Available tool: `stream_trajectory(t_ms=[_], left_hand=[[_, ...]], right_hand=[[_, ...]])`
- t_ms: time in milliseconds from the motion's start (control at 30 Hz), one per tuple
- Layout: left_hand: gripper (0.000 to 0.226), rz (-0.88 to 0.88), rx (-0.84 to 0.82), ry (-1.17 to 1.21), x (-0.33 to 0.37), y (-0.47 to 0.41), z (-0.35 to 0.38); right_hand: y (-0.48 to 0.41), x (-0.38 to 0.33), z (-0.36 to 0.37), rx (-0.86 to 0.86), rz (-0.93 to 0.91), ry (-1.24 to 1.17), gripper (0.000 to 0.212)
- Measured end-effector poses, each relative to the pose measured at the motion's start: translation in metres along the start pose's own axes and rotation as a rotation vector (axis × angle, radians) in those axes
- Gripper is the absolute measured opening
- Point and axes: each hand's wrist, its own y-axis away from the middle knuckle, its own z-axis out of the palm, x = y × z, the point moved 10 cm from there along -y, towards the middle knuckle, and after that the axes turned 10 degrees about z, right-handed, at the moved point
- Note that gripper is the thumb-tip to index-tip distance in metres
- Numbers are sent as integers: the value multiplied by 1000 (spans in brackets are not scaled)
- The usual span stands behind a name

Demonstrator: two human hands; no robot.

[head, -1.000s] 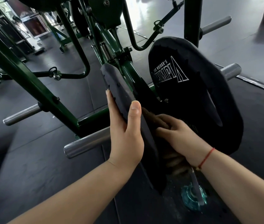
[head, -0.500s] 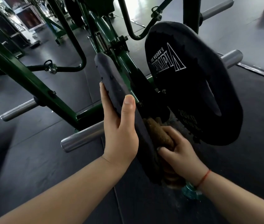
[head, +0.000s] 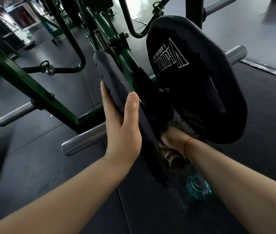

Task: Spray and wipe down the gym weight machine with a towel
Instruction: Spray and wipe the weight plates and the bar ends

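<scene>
A dark green weight machine (head: 32, 88) fills the view, with two black weight plates on it. My left hand (head: 122, 130) holds the rim of the near plate (head: 115, 81), thumb over the edge and fingers flat on its outer face. My right hand (head: 172, 141) reaches into the gap between that plate and the larger plate (head: 201, 85) with white lettering, gripping a brown towel (head: 169, 156) whose folds hang below the wrist. The right hand's fingers are hidden behind the near plate. A teal spray bottle (head: 198, 188) lies on the floor under my right forearm.
Chrome plate pegs stick out at the lower left (head: 83, 141), far left (head: 13, 115) and right (head: 235, 54). Black curved handles (head: 76, 48) and a spring (head: 100, 39) sit behind the plates. Dark rubber floor mats (head: 32, 166) surround the machine; more equipment stands at the back left.
My right hand with the towel has pushed deeper and lower between the two plates, so its fingers are now hidden. My left hand keeps its hold on the near plate's rim.
</scene>
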Motion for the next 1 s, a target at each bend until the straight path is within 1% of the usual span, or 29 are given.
stream_trajectory(t_ms=[67,133,200,267,367,433,467,533,633,700,767,800,867,900,933,1000], left_hand=[[84,-18,-1,16,-2,0,-1],[81,-24,-5,17,-6,-1,-3],[79,-29,-11,4,-7,-1,-4],[81,-27,-8,-1,-6,-1,-4],[80,-34,-6,16,-6,-1,-3],[78,-26,-10,-8,-7,-1,-4],[79,-29,-11,-20,-7,-1,-5],[84,-28,-10,-23,-5,-1,-4],[82,-20,-2,-19,-3,-1,-3],[83,-24,1,-13,-4,-1,-3],[82,-26,-5,-25,-4,-1,-4],[84,-31,-9,-34,-5,0,-4],[89,-47,-14,-39,-4,0,-3],[90,-47,-13,-43,-4,0,-3],[88,-41,-12,-53,-4,0,-3],[86,-32,-1,-54,-5,-2,-5]], right_hand=[[3,-5,-5,-24,10,-12,20],[14,-15,-19,-77,-11,-6,24],[25,-31,-35,-126,-94,-16,24],[32,-48,-47,-96,-185,-3,30],[31,-60,-40,14,-280,10,42],[28,-54,-28,7,-286,-21,49],[27,-49,-24,-4,-283,-18,49],[27,-39,-26,-33,-251,7,42],[36,-33,-35,-123,-184,59,32],[46,-31,-39,-169,-151,133,30],[54,-40,-52,-125,-157,170,30],[56,-49,-61,-66,-186,129,31],[57,-69,-80,57,-256,-99,31],[58,-78,-84,93,-289,-205,30],[62,-89,-84,113,-327,-261,30],[70,-107,-73,123,-442,-221,32]])
